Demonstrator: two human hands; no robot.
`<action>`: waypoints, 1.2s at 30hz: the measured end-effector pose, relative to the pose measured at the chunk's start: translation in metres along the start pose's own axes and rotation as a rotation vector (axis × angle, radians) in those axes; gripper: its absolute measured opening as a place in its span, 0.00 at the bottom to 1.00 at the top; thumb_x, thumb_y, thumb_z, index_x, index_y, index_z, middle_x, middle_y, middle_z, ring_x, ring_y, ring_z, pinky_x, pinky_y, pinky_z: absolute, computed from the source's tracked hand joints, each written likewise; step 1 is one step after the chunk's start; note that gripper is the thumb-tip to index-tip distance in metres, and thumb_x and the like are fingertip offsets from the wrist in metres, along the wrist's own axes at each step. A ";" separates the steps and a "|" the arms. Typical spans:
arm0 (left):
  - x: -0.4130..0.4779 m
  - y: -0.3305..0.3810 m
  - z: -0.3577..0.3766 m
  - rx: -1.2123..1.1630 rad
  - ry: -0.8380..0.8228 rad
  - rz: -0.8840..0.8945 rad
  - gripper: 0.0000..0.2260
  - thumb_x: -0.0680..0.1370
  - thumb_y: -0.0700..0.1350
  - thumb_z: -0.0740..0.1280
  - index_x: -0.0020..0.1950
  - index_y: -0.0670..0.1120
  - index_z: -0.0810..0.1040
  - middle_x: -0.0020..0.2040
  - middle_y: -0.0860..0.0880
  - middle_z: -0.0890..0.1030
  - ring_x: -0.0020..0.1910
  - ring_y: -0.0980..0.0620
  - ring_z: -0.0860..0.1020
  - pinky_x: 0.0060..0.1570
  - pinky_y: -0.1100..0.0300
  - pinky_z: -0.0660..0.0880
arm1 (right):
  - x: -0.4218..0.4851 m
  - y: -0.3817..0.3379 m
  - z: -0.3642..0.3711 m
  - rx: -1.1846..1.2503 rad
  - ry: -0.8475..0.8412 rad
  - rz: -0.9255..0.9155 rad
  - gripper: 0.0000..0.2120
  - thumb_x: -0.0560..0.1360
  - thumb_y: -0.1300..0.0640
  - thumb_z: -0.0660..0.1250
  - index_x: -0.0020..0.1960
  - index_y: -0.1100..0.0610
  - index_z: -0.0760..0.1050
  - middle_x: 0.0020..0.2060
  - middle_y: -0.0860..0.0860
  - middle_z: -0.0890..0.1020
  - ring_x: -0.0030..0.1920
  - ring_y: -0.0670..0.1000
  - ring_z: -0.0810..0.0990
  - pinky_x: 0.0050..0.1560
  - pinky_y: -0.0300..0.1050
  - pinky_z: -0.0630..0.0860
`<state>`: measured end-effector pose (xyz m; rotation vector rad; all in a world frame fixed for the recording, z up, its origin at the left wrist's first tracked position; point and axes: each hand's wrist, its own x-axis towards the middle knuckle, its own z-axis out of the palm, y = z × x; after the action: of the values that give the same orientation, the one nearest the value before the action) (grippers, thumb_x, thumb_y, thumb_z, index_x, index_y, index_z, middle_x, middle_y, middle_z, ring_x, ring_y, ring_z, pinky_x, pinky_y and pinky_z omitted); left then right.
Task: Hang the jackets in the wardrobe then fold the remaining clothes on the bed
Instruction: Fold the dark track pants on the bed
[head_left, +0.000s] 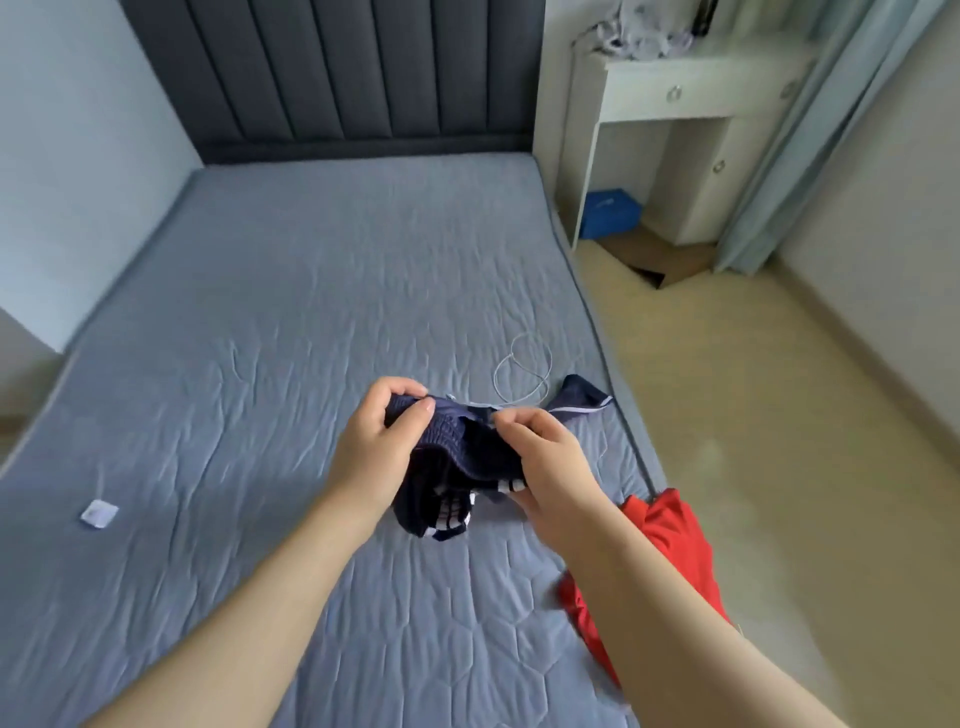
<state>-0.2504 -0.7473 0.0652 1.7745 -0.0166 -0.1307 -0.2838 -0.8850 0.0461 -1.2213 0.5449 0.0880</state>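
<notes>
Our forearms reach out over the bed; beside the right one a red garment lies crumpled at the mattress edge, unfolded. Beyond, our left hand and right hand each pinch the waistband of navy shorts, fingers curled round the cloth, lifting most of it. No jackets show, so we judge hanging done, folding barely begun. Farther on lies a white cord.
</notes>
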 end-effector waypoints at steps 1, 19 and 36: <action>0.000 0.017 -0.005 -0.020 -0.008 0.034 0.05 0.68 0.52 0.64 0.42 0.56 0.74 0.42 0.55 0.77 0.45 0.52 0.76 0.53 0.51 0.74 | -0.008 -0.020 0.006 0.016 -0.014 -0.025 0.10 0.77 0.62 0.63 0.37 0.53 0.73 0.36 0.50 0.75 0.37 0.49 0.73 0.32 0.40 0.71; -0.045 0.290 -0.115 -0.523 -0.114 0.466 0.07 0.81 0.44 0.58 0.51 0.51 0.75 0.43 0.51 0.80 0.42 0.54 0.78 0.43 0.60 0.71 | -0.162 -0.258 0.132 -0.013 -0.303 -0.645 0.10 0.78 0.52 0.61 0.43 0.51 0.80 0.39 0.50 0.82 0.42 0.49 0.79 0.39 0.38 0.75; -0.022 0.269 -0.165 -0.045 -0.016 0.467 0.28 0.67 0.21 0.58 0.51 0.54 0.72 0.56 0.45 0.79 0.49 0.51 0.77 0.40 0.61 0.74 | -0.150 -0.251 0.146 -0.266 -0.143 -0.685 0.07 0.74 0.62 0.67 0.41 0.55 0.71 0.30 0.49 0.69 0.29 0.46 0.66 0.30 0.35 0.66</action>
<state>-0.2396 -0.6405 0.3625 1.6794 -0.4330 0.1915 -0.2759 -0.8085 0.3636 -1.5897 -0.0321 -0.3406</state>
